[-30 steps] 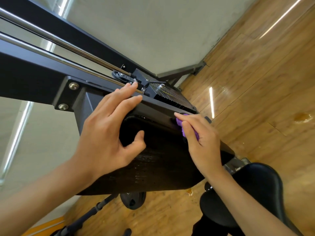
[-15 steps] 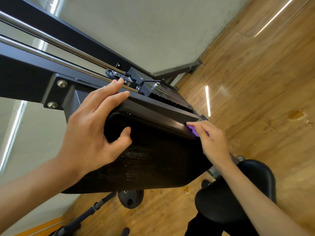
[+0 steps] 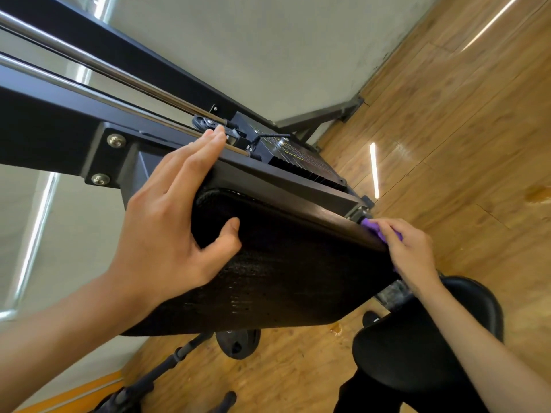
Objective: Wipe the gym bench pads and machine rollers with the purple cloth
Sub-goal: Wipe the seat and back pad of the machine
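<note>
Contact with the back pad (image 3: 283, 263) could be lost at its corner, the purple cloth (image 3: 372, 228) being pinched by the right grip (image 3: 414, 251), the left grip (image 3: 167, 228) spread flat.

We see only bare limbs: our left forearm (image 3: 59, 332) at the near left and our right forearm (image 3: 483, 347) at the near right. Each ends in a bare hand, the left hand (image 3: 167, 231) looming large, the right hand (image 3: 414, 251) smaller and farther right.
</note>
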Motion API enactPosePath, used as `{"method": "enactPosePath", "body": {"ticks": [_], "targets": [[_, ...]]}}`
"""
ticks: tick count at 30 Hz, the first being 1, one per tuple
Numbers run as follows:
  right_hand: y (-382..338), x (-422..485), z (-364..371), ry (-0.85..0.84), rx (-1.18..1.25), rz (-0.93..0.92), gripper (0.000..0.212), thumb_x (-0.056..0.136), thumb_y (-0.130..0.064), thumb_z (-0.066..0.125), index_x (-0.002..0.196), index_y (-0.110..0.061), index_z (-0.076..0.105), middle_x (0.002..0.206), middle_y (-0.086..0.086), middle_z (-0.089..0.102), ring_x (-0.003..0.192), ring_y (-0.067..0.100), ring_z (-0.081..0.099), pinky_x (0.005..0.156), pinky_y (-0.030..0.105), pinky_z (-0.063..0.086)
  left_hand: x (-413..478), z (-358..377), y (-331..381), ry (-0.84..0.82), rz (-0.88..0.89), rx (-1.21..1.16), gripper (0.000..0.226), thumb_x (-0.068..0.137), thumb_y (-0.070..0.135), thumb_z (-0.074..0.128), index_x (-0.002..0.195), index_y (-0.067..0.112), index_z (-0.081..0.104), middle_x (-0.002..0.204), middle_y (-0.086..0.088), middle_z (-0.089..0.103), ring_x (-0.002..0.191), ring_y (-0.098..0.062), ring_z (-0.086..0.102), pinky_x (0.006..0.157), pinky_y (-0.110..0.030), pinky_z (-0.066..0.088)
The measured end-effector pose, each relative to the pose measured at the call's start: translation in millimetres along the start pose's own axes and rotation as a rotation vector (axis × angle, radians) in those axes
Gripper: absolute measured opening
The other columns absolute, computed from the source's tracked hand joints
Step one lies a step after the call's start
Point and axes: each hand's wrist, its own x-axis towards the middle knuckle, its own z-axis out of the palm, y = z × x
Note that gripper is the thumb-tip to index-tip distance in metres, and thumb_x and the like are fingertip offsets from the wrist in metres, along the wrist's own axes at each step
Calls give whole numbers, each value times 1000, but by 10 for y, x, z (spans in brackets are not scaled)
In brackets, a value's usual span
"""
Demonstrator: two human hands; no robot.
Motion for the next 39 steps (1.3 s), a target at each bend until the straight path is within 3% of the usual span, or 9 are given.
{"method": "enactPosePath", "body": {"ticks": [4,9,14,21,26,28,34,36,39], "targets": [[-412,-64,189,20,21,-280,25,101,-20,57,119,-16,74,110,-17,69,109,2,62,93,15,48,-9,0,-5,2,12,-1,75,87,35,60,152,0,45,154,-9,49,145,-25,47,118,-40,42],[217,-101,-69,46,178,157,17,97,-19,65,109,-26,75,115,-7,69,108,10,64,75,23,56,-12,-31,-11,-11,0,-13,77,86,36,60,153,1,44,154,-10,50,144,-25,47,118,-40,42],[534,68,-200,86,163,400,14,97,-20,66,97,-28,77,105,4,74,103,26,67,80,37,55,-5,-6,0,-11,-13,1,78,86,36,59,154,2,42,154,-10,50,143,-25,49,118,-36,41],[-553,-91,118,-80,119,-186,31,100,-17,61,130,-20,68,120,-20,68,119,-1,60,99,14,47,-1,12,-4,1,2,-3,78,85,37,59,153,1,43,151,-10,52,141,-27,50,114,-42,44],[-367,-166,-31,-136,8,-120,49,92,-74,47,131,-46,54,110,-29,66,107,2,64,91,13,49,-18,18,23,-6,-24,-11,80,85,37,59,155,2,41,151,-10,53,138,-26,52,112,-41,46],[-552,-126,34,-146,10,-205,38,98,-56,46,131,-41,57,111,-28,67,108,2,64,89,13,50,-16,26,17,-2,-32,3,81,85,38,58,155,1,40,150,-9,53,137,-25,52,112,-35,45],[-1660,-52,434,-162,82,-685,35,104,-16,51,138,-10,58,135,-3,63,130,5,57,118,35,40,-15,16,18,-15,-39,-52,87,84,37,60,157,-2,32,156,-11,47,143,-20,46,117,-19,34],[-1568,-50,406,-198,49,-768,38,105,-18,48,141,-6,54,141,0,59,134,9,55,119,36,38,-5,8,22,-16,-37,-60,89,84,37,61,157,-3,31,157,-13,46,145,-20,45,118,-19,33],[-1216,-92,303,-220,54,-619,47,109,-41,40,149,-16,44,146,-14,53,130,7,56,107,29,49,-2,2,9,-29,-39,-61,89,83,37,62,157,-2,31,157,-13,47,144,-20,46,118,-21,34]]}}
